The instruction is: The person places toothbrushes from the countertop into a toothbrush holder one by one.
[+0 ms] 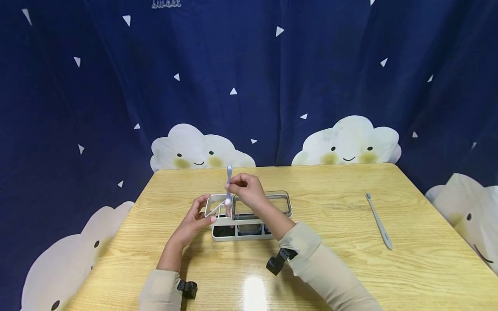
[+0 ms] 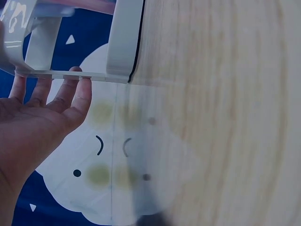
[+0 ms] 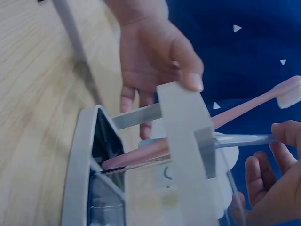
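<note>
Left hand: is gripping the holder around its left end, half-open.
Right hand: is pinching the purple toothbrush, its handle passing through the holder's top.
Holder: is standing mid-frame.
Pink toothbrush: is leaning inside, 1 seemingly done.
Grey toothbrush: is lying at the frame's right, 1 seemingly left.

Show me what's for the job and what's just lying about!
For the job:
White two-tier holder, held by the left fingers
Pale purple toothbrush, pinched by the right fingers
Slim pink toothbrush, slotted in the holder

Lying about, or backdrop:
Slim grey toothbrush, on the wood-grain table; it might belong too
Navy cloud-patterned curtain
</note>
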